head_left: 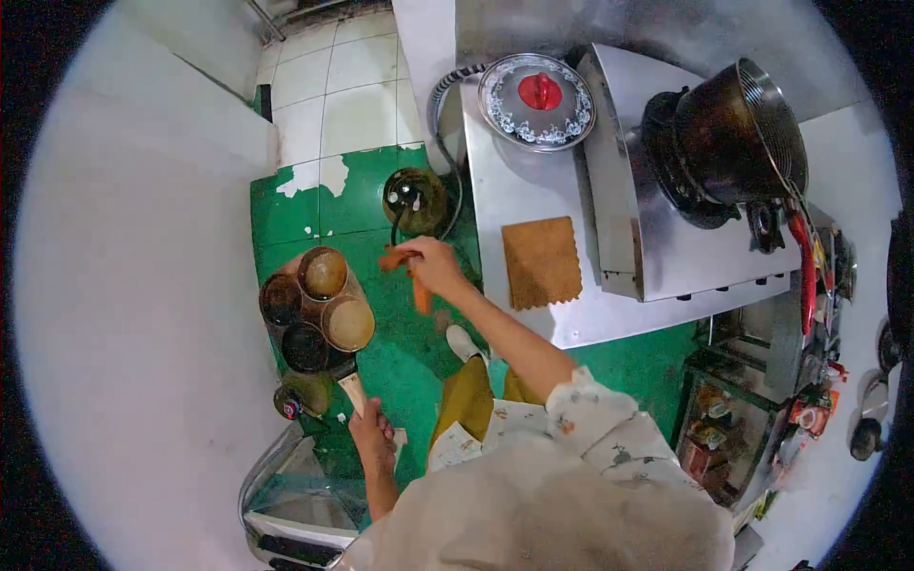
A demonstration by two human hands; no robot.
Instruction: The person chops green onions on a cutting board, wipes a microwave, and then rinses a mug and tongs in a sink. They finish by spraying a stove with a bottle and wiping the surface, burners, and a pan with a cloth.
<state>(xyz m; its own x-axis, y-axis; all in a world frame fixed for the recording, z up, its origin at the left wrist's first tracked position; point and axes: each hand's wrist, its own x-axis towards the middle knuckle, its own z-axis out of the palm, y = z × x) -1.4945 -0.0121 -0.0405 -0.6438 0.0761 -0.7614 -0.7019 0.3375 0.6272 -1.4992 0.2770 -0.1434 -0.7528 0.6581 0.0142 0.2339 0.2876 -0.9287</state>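
Observation:
My left hand is wrapped round the pale handle of a four-cup frying pan, held out over the floor at the left. Two of its round wells look dark; the other two show a lighter brownish surface. Pinched in my right hand is an orange-brown cloth, hanging down just right of the pan and apart from it. A second brown cloth with a scalloped edge lies flat on the metal counter.
A patterned lidded pot with a red knob stands at the counter's back. On the stove at the right sits a large blackened pot. Gas cylinders and a hose occupy the green floor. A glass-fronted cabinet stands at right.

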